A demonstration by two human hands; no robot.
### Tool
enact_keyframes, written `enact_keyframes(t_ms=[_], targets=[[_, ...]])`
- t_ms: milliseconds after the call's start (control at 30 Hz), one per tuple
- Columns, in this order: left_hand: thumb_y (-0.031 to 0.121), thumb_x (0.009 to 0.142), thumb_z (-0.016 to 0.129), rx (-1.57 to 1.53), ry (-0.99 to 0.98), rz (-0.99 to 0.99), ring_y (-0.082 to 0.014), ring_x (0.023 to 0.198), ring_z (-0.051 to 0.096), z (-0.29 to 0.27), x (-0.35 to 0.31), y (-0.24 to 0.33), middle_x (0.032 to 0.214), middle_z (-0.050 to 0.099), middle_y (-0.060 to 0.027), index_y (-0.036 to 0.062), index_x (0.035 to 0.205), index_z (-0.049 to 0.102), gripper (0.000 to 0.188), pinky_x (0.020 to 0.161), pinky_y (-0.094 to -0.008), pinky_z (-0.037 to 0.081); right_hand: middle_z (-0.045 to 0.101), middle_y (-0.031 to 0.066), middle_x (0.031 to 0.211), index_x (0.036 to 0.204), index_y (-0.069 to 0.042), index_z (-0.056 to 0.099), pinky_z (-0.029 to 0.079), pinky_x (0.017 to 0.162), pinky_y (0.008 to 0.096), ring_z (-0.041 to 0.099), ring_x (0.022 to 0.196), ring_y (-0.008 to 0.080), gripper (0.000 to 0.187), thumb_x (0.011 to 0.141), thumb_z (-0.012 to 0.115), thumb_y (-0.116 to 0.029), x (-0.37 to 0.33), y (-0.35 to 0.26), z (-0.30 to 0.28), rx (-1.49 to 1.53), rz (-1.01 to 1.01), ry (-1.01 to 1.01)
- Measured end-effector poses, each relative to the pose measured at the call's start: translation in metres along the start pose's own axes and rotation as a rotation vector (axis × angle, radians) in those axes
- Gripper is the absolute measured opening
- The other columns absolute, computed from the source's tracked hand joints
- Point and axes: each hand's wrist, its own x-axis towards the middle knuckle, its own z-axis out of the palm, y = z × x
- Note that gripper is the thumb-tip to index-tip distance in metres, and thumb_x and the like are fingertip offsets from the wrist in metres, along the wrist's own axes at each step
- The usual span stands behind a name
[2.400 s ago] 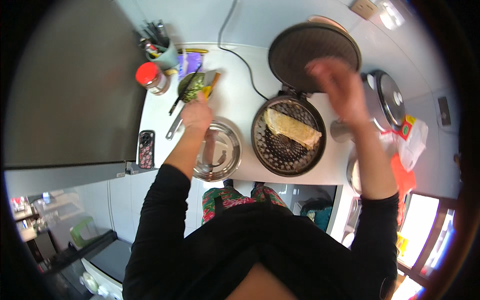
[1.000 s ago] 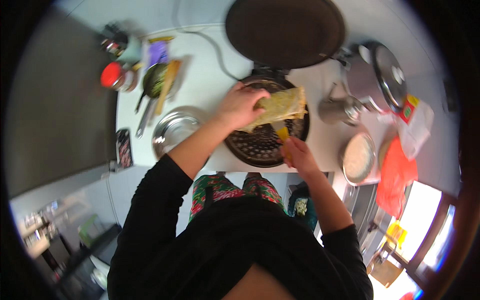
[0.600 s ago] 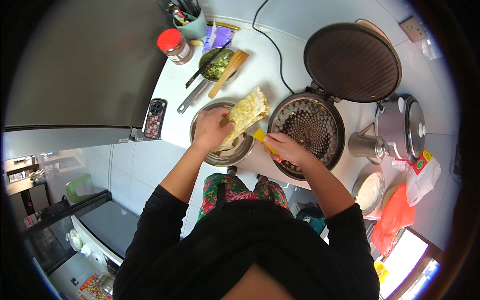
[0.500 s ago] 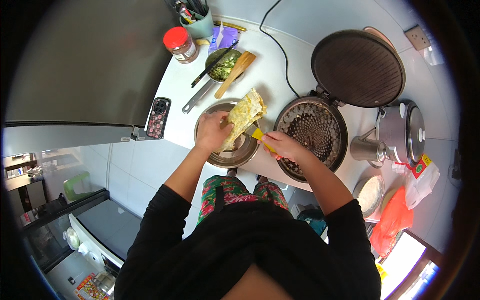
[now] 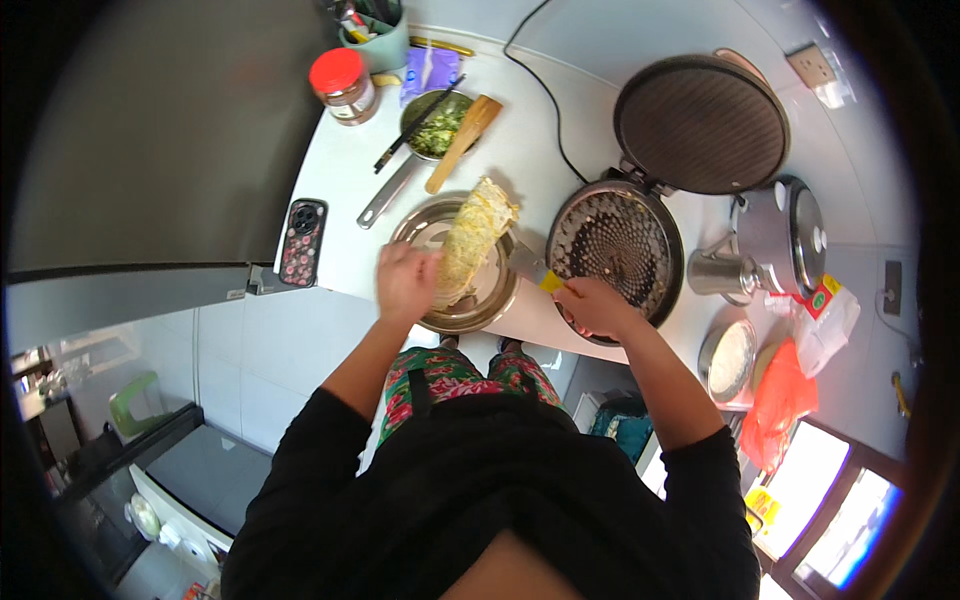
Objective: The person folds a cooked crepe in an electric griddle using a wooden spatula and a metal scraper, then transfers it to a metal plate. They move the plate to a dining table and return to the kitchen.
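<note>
Left hand (image 5: 405,282) grips a folded yellow pancake (image 5: 472,240) over a round steel plate (image 5: 480,305). Right hand (image 5: 597,305), at three o'clock, pinches a yellow-handled spatula (image 5: 535,274); releasing the pancake seems next

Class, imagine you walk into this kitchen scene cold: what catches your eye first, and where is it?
The folded yellow pancake stands out, lying across the steel bowl at the counter's front edge, with the left hand on it. Right of it sits the open round griddle, its dark lid raised behind.
</note>
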Motion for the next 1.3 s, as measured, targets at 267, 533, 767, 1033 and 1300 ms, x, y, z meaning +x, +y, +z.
enact_keyframes(t_ms=[267,533,767,1033,1300], targets=[[0.019,0.098,0.064,-0.802,-0.1,-0.717,-0.0141,0.085,0.064,-0.018,-0.052,-0.055,0.091,0.065,-0.0057,0.0032,0.112,0.06,0.021,0.073,-0.0273,0.053,0.063,0.0274,0.081,0.1,-0.003,0.054,0.048,0.075,0.0564,0.061,0.084,0.0498,0.029,0.099,0.053,-0.032,-0.054,0.047,0.078,-0.146,-0.252,0.417],[0.019,0.096,0.067,-0.813,-0.304,-0.762,-0.0123,0.073,0.064,-0.007,-0.06,-0.052,0.089,0.064,-0.0036,0.0068,0.095,0.057,0.016,0.065,-0.0254,0.053,0.064,0.0079,0.082,0.132,-0.007,0.054,0.052,0.063,0.0316,0.064,0.07,0.0146,0.036,0.101,0.054,-0.026,-0.085,0.124,0.079,0.564,-0.03,0.628],[0.021,0.1,0.059,-0.91,-0.166,-0.874,-0.0146,0.074,0.065,0.009,-0.087,-0.021,0.087,0.065,-0.0055,0.005,0.109,0.053,0.019,0.069,-0.0277,0.057,0.07,0.0198,0.1,0.132,-0.018,0.063,0.053,0.084,0.0488,0.066,0.094,0.0404,0.039,0.095,0.059,-0.029,-0.083,0.175,0.034,-0.138,0.054,0.834],[0.029,0.101,0.06,-0.93,0.006,-0.967,-0.0175,0.076,0.067,0.02,-0.113,0.008,0.089,0.065,-0.0073,0.0047,0.11,0.052,0.027,0.067,-0.0282,0.057,0.07,0.0208,0.101,0.133,-0.019,0.063,0.053,0.082,0.0497,0.066,0.094,0.0401,0.039,0.095,0.058,-0.03,-0.059,0.183,0.015,-0.271,0.0,0.81],[0.031,0.103,0.057,-0.731,0.173,-0.949,-0.0072,0.054,0.04,0.024,-0.143,0.034,0.07,0.047,0.0019,0.0081,0.094,0.055,0.024,0.048,-0.0247,0.035,0.07,0.0196,0.097,0.133,-0.018,0.062,0.055,0.078,0.0498,0.067,0.089,0.0394,0.038,0.097,0.056,-0.028,-0.055,0.172,0.006,-0.342,-0.061,0.777]])
